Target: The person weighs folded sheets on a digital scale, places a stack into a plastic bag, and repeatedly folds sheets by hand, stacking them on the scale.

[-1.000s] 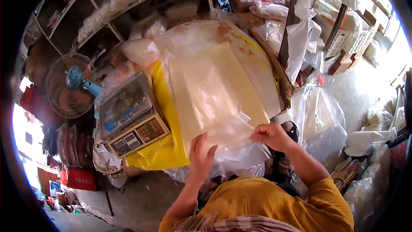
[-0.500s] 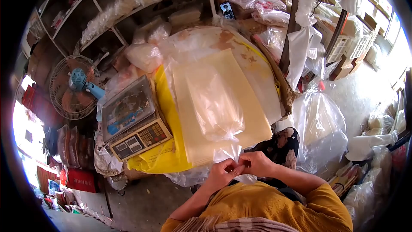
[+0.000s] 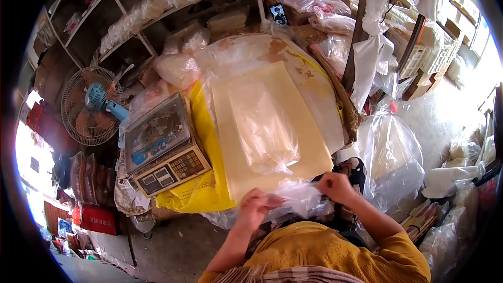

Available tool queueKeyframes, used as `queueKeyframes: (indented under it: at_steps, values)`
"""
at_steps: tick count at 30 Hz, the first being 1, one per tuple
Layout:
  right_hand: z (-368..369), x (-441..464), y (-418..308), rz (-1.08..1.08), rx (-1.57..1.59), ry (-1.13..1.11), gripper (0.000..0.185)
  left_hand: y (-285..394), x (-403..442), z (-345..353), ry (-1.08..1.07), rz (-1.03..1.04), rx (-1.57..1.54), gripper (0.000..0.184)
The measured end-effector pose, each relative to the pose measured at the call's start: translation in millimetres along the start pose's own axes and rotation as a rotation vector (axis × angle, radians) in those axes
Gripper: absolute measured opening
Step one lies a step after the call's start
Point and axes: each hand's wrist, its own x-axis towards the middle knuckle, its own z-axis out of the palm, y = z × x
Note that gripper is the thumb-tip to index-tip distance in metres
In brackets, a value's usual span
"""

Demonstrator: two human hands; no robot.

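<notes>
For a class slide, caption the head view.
Clear plastic bag on rectangular cream sheet, gathered end between left hand and right hand.

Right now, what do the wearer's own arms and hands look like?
Left hand and right hand: no gloves. Forearms bare, no watch or band visible. Plain mustard-yellow short sleeve on the right arm, matching the shirt. Rings: too blurred to tell.
</notes>
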Motion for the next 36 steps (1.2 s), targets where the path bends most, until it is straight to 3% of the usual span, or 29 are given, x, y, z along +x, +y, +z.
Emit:
queueKeyframes:
  at_steps: [2,3,5,8,9,12,13,16,17,19,20,21,24,27,28,29,30,31,32,34,35,36]
  values:
    - [-26.5,3.6,16.1,-0.010,-0.292,0.215,0.011,16.0,-2.1,-9.3,-0.006,0.031,-0.419,0.015]
    - [-30.3,5.4,13.9,0.059,-0.197,0.243,0.008,15.4,0.8,-19.2,-0.133,0.046,-0.386,0.011]
    - [-38.2,5.2,5.1,0.196,-0.005,0.296,0.012,3.3,1.9,-22.8,-0.061,0.004,-0.244,0.010]
    - [-46.6,2.5,-19.2,0.344,1.027,0.172,0.034,5.2,4.6,-7.6,0.059,0.003,0.237,0.023]
    - [-52.5,3.1,-22.5,0.383,1.180,0.127,0.040,8.3,4.8,-3.0,0.107,0.018,0.440,0.028]
    - [-63.2,8.3,-1.3,0.127,1.553,-0.340,0.037,10.9,10.8,-9.7,0.283,0.056,0.338,0.041]
    - [-66.7,7.5,-17.8,0.182,1.291,-0.159,0.031,14.6,11.9,-5.2,0.288,0.068,0.345,0.041]
    - [-47.4,14.8,-92.0,-0.509,-0.255,0.597,0.021,23.4,12.1,14.3,0.268,0.073,0.347,0.037]
    - [-44.5,11.1,-110.3,-0.621,-0.283,0.598,0.016,22.8,14.2,19.7,0.236,0.057,0.338,0.035]
    - [-21.4,-1.2,-123.0,-0.738,-0.037,0.225,0.017,23.6,14.8,29.8,0.158,0.019,0.277,0.035]
    - [-3.9,-2.1,-126.8,-0.672,0.004,-0.078,0.018,25.9,13.6,34.9,0.113,-0.003,0.226,0.036]
    - [12.2,0.4,-129.2,-0.690,-0.118,-0.272,0.027,28.2,13.7,37.4,0.067,-0.023,0.172,0.037]
    - [17.1,30.7,-72.7,-0.422,-0.771,-1.225,0.047,57.8,18.2,6.5,0.210,0.164,0.066,0.039]
    - [10.4,31.5,-61.4,-0.372,-0.738,-1.068,0.057,59.5,18.8,16.8,0.542,0.726,0.717,0.040]
    - [12.9,31.4,-62.7,-0.346,-0.654,-1.080,0.057,62.1,12.6,25.8,0.484,0.867,0.980,0.037]
    - [14.4,35.5,-67.5,-0.321,-0.575,-1.091,0.057,61.0,6.1,32.0,0.275,0.896,1.147,0.034]
    - [14.9,42.0,-74.5,-0.297,-0.501,-1.101,0.057,58.1,2.8,36.8,0.028,0.779,1.196,0.031]
    - [13.0,45.7,-89.8,-0.317,-0.555,-1.105,0.050,53.7,-0.6,37.7,-0.134,0.586,1.147,0.028]
    - [5.1,48.7,-102.1,-0.207,-0.458,-1.167,0.046,47.3,-1.1,29.9,-0.238,0.391,1.066,0.026]
    - [-9.7,57.7,-120.9,0.017,-0.251,-1.270,0.037,44.8,3.3,-2.2,-0.355,0.065,0.824,0.022]
    - [-22.4,66.8,-110.8,-0.023,-0.117,-1.322,0.029,50.4,4.4,-18.8,-0.399,-0.053,0.674,0.020]
    - [-35.3,69.8,-94.5,-0.026,0.171,-1.209,0.026,59.5,4.0,-33.8,-0.430,-0.148,0.513,0.019]
